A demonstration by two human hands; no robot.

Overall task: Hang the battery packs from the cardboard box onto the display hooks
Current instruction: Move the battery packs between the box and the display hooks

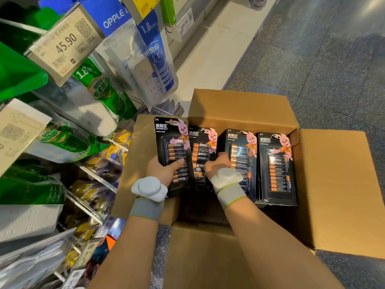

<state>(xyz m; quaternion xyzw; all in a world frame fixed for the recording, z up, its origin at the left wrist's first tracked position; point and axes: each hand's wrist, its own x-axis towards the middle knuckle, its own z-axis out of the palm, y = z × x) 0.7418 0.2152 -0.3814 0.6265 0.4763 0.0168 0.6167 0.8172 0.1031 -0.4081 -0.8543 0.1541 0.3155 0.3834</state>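
Head view, looking down into the open cardboard box (pixel 245 105) on the floor. We note four groups of black Duracell blister cards standing upright across it.

Left hand (pixel 164 170) grips a battery pack (pixel 173 140) at the box's left flap. The thumb is pressed over the front and the other fingers are hidden behind the card. We cannot tell whether it is one card or a thin bundle. Its lower corner is covered by the white wrist device (pixel 149 188).

Right hand (pixel 217 163) is inside the box, fingers curled round the left edge of the third stack (pixel 241 151), fingertips out of sight behind it.

Second pack (pixel 201 147) stands between the two hands, its lower half partly blocked by the right hand and wrist. Fourth stack (pixel 278 163) stands by the box's right wall, untouched. Cards per stack cannot be counted, since only edges show. The box interior nearest us is dark and we make out nothing there.

Left of the box are the display hooks (pixel 93 176), metal rods mostly buried under hanging packaged goods and blurred toward the frame edge. Above them a price tag (pixel 64 46) reads 45.90. Right of the box is speckled grey floor (pixel 312 59).
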